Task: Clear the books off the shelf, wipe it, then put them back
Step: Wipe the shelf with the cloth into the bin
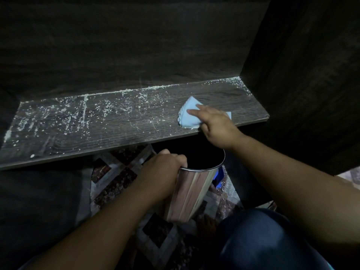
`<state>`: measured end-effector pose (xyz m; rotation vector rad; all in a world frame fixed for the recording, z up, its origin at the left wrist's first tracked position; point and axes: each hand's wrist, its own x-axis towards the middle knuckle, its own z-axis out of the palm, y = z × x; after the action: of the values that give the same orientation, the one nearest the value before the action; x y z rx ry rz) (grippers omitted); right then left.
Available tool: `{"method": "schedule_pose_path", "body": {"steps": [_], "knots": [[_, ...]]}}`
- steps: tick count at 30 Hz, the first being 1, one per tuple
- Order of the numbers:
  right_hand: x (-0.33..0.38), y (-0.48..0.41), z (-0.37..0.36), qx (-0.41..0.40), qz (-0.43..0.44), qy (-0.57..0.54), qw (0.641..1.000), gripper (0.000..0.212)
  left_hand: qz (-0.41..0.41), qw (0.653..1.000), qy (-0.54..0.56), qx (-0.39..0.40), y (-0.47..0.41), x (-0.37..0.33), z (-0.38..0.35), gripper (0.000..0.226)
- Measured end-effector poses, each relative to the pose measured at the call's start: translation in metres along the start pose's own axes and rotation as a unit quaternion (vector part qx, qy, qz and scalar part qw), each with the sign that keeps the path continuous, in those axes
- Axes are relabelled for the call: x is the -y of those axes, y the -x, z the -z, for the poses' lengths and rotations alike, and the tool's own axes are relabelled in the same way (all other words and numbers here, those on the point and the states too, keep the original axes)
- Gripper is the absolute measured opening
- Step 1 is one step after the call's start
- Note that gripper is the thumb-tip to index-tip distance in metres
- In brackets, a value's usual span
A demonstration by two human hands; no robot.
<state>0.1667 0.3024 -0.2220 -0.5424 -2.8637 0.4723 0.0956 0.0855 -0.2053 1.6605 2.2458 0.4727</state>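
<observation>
The dark wood-grain shelf [109, 129] runs from near left to far right. White grit [105, 108] is scattered thickly over its left and middle and along the seam with the back panel [116, 45]; the right part looks cleaner. On that right part, close to the front edge, lies a folded light-blue cloth [188, 114]. The right hand [216, 125] presses it flat, fingers stretched out over it. Just below the shelf's front edge, the left hand [165, 164] holds a shiny metal bin [191, 193], fingers curled over its rim, its open mouth under the cloth. A dark side panel [302, 75] closes the right end. Below are a patterned floor [116, 184] and a knee in blue jeans [263, 240].
</observation>
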Motion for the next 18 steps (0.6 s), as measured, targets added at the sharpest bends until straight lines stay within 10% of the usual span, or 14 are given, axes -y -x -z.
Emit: {"method": "schedule_pose_path", "body": {"steps": [5,18], "knots": [[0.003,0.008,0.023,-0.053,-0.050,-0.126,0.989,0.054,-0.006,1.000,0.002,-0.008,-0.003,0.000,-0.005,0.013],[-0.028,-0.010,0.011,-0.024,-0.138,0.079,0.987,0.054,-0.003,1.000,-0.007,-0.001,-0.009,0.006,-0.012,0.017]]}}
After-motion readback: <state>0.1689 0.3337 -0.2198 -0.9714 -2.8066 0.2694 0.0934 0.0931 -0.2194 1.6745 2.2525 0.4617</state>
